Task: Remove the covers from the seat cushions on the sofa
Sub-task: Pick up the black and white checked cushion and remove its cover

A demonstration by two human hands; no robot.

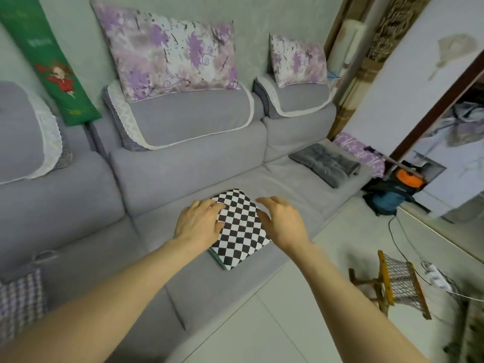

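Note:
A flat black-and-white checkered cushion (239, 233) lies on the middle seat of the grey sofa (188, 169). My left hand (200, 222) rests on the cushion's left edge with fingers spread and curled onto the fabric. My right hand (284, 222) hovers at its right edge, fingers apart, holding nothing. A grey tufted seat cushion (326, 163) lies on the right seat. A purple checked cushion (19, 297) shows at the lower left.
Two purple floral pillows (170, 52) (298, 60) lean on the backrests, beside a green banner (49, 64). On the tiled floor at right stand a small wooden stool (398, 282), cables with a power strip (437, 277), and a blue-orange machine (392, 195).

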